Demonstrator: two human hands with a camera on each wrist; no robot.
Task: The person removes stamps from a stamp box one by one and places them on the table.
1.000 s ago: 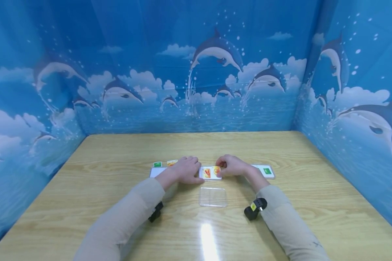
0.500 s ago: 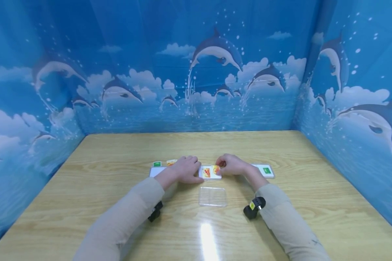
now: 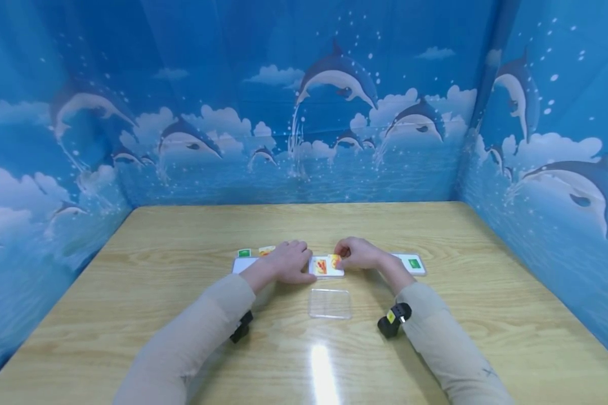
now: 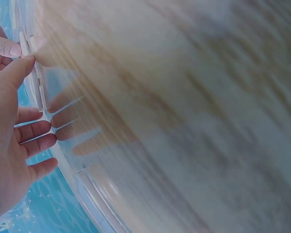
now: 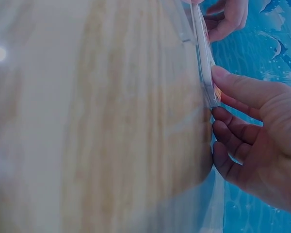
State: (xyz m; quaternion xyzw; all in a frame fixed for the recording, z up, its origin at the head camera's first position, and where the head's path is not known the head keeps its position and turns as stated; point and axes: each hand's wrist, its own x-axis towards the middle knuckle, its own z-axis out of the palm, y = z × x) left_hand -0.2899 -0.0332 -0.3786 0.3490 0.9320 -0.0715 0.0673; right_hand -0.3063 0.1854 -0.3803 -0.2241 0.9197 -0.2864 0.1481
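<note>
In the head view a flat white case (image 3: pixel 329 274) lies between my hands, with a small orange picture card (image 3: pixel 321 266) on its left part. My right hand (image 3: pixel 361 254) pinches another orange picture card (image 3: pixel 336 261) at the case's right end. Its thumb (image 5: pixel 240 87) presses on the card in the right wrist view, the other fingers bent beside the edge. My left hand (image 3: pixel 289 263) rests at the case's left end, fingers stretched and thumb touching the near edge. In the left wrist view the left hand (image 4: pixel 14 141) shows its palm side, fingers loose.
A clear plastic lid (image 3: pixel 330 304) lies nearer on the wooden table (image 3: pixel 182 337). Further left, partly behind the left arm, is a white case (image 3: pixel 243 264), with a green card (image 3: pixel 244 253) and an orange card (image 3: pixel 266 251) behind. A white case (image 3: pixel 409 263) bearing a green card lies right.
The orange card under my right hand has shifted slightly, its far edge now sitting a little farther back. My left hand stays in place.
</note>
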